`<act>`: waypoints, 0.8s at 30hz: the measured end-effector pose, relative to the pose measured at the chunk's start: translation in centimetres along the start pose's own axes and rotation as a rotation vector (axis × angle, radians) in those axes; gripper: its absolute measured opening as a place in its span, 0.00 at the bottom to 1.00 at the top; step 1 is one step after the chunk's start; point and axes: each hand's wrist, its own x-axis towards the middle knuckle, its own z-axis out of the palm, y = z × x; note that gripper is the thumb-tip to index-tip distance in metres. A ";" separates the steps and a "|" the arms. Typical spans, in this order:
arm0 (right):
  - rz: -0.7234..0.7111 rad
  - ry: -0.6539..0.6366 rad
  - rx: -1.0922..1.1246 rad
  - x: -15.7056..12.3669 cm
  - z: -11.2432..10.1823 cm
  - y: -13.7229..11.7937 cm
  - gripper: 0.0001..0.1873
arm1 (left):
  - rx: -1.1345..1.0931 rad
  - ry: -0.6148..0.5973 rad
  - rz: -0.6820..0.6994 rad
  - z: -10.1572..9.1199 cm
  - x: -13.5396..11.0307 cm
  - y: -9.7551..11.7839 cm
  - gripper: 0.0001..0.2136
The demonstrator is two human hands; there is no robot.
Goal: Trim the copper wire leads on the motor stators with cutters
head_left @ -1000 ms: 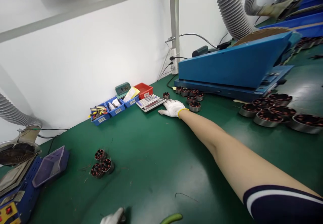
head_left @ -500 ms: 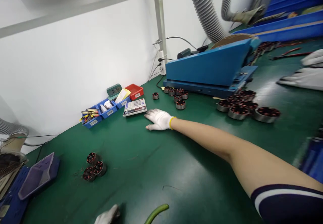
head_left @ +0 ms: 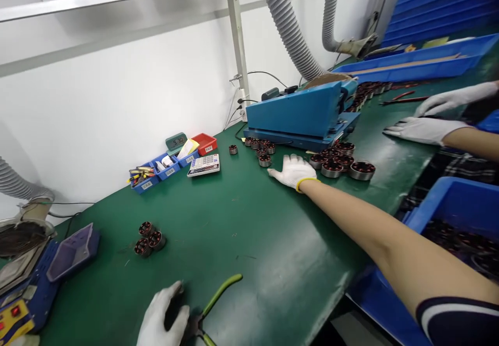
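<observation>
My right hand (head_left: 293, 171), in a white glove, reaches across the green bench mat (head_left: 234, 231) with fingers spread flat, holding nothing. It hovers between a cluster of small wound motor stators (head_left: 262, 151) and a group of larger stators (head_left: 343, 163). At the bottom edge my gloved left hand (head_left: 166, 316) is curled round a dark round part (head_left: 174, 309), beside green-handled pliers (head_left: 212, 304) that lie on the mat. Three small stators (head_left: 148, 238) sit left of centre.
A calculator (head_left: 204, 165), small blue and red bins (head_left: 169, 163) and a clock stand by the wall. A blue machine (head_left: 302, 114) with grey hoses sits at the back. Another person's gloved hands (head_left: 429, 122) rest at right. A blue crate (head_left: 456, 226) stands off the bench edge.
My right hand left the calculator and swept right toward the larger stators. The view turned right and tipped down, showing my left hand, the pliers and another person's hands.
</observation>
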 end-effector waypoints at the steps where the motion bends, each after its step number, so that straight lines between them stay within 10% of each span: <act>1: -0.014 -0.023 -0.012 0.1 -0.1 0.1 0.22 | -0.008 -0.016 -0.005 -0.2 0.0 0.1 0.18; 7: -0.379 -0.180 0.010 -5.2 1.3 -5.6 0.27 | -0.009 -0.190 -0.065 -1.3 0.3 0.6 0.22; 15: -0.706 -0.392 0.288 -13.1 1.5 -16.9 0.41 | -0.135 -0.124 -0.042 -1.8 -0.2 2.6 0.19; 24: -0.796 -0.674 0.269 -24.3 -6.8 -15.7 0.36 | -0.417 0.161 -0.182 -1.6 -0.3 0.9 0.18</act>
